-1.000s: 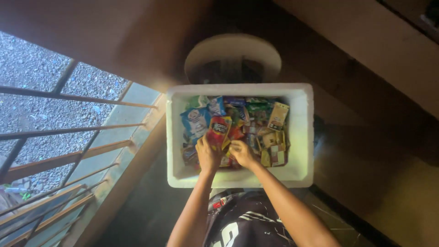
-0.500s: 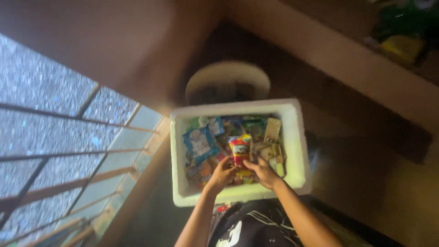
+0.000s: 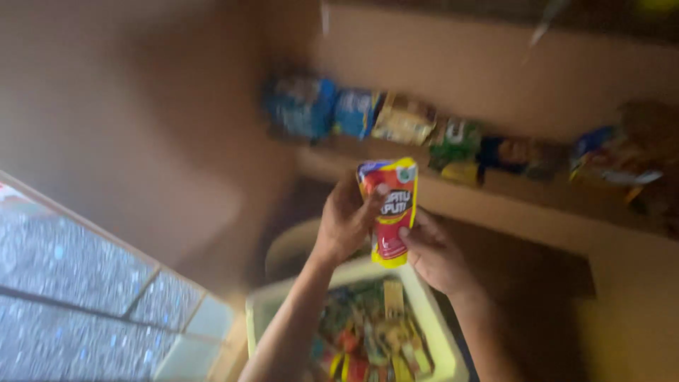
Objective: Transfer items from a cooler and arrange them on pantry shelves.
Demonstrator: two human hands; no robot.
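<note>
Both my hands hold up a red and yellow sachet pack in front of me. My left hand grips its left edge with the thumb on the front. My right hand holds its lower right side. Below them sits a white foam box filled with several colourful packets. The picture is blurred by motion.
A brown shelf on the wall ahead carries a row of blue, tan, green and orange packets. A round pale object stands behind the box. A speckled floor and pale ledge lie at lower left.
My hands have lifted the red and yellow sachet out of the foam box and raised it. The view has tilted up from the box toward the shelf.
</note>
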